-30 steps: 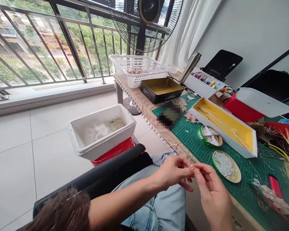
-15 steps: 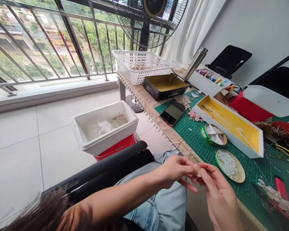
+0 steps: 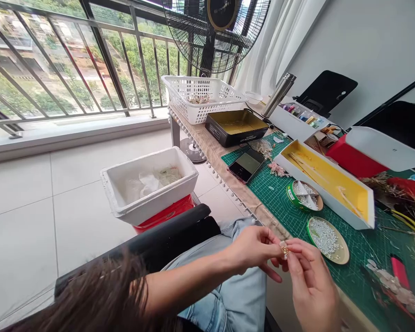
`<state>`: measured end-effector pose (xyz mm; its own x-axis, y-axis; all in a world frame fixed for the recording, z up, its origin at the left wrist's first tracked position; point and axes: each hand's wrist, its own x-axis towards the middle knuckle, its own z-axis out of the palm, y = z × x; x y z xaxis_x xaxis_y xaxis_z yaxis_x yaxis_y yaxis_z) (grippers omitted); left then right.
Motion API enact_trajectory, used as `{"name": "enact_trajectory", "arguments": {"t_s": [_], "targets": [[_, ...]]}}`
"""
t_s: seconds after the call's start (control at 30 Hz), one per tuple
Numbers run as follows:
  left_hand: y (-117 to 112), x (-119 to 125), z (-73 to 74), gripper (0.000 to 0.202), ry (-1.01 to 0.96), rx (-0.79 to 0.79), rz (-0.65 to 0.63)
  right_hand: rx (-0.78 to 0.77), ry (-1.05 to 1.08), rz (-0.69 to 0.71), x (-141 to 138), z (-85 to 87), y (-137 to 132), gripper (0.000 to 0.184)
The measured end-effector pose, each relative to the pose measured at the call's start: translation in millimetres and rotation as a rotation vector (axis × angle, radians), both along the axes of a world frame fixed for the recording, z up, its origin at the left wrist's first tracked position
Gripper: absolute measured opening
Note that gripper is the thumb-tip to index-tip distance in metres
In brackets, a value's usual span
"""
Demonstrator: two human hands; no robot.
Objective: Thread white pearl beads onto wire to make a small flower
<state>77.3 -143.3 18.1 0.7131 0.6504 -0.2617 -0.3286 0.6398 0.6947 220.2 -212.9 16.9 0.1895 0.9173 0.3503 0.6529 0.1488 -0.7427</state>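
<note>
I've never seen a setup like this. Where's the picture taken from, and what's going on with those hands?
There's no robot here, just a seated person's bare hands. A camera worn on the head looks forward and down. The left hand and right hand meet near the table's edge, their fingers pinching a small white-and-gold ornament. Beside them, a green mat holds a dish of beads, a divided tin, a phone and a long yellow-lined box.
</note>
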Motion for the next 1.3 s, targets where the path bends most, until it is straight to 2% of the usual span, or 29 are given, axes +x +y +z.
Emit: {"name": "enact_trajectory", "arguments": {"t_s": [0.1, 0.23, 0.4, 0.53, 0.67, 0.93, 1.0, 1.13, 1.2, 1.3], "targets": [[-1, 0, -1.2, 0.041, 0.001, 0.005, -0.014, -0.016, -0.029, 0.100, 5, 5.4, -1, 0.013], [-2, 1, -4.4, 0.034, -0.007, 0.036, -0.023, -0.055, 0.043, 0.155, 9, 12.6, -1, 0.012], [-3, -1, -2.8, 0.031, 0.004, 0.093, -0.034, -0.166, 0.128, 0.225, 16, 6.8, -3, 0.014], [-4, -1, -1.1, 0.023, 0.063, 0.131, -0.007, -0.087, 0.019, 0.212, 16, 2.4, -5, 0.013], [-6, 1, -2.3, 0.017, 0.091, 0.143, -0.020, 0.064, -0.158, 0.171, 11, 7.3, -7, 0.013], [-12, -7, 6.2, 0.011, 0.422, 0.564, 0.084, 0.150, -0.354, 0.204, 9, 15.6, -3, 0.008], [-9, -7, 4.7, 0.011, 0.432, 0.559, 0.045, 0.178, -0.449, 0.200, 10, 13.5, -3, 0.010], [-4, -3, -4.7, 0.010, 0.327, 0.397, -0.072, 0.245, -0.591, 0.210, 16, 5.6, -3, 0.011], [-3, -2, -8.5, 0.010, 0.313, 0.375, -0.080, 0.252, -0.576, 0.196, 17, 2.3, -3, 0.010], [-2, -1, -9.3, 0.011, 0.357, 0.438, -0.043, 0.231, -0.512, 0.151, 13, -1.0, -4, 0.014]]}}
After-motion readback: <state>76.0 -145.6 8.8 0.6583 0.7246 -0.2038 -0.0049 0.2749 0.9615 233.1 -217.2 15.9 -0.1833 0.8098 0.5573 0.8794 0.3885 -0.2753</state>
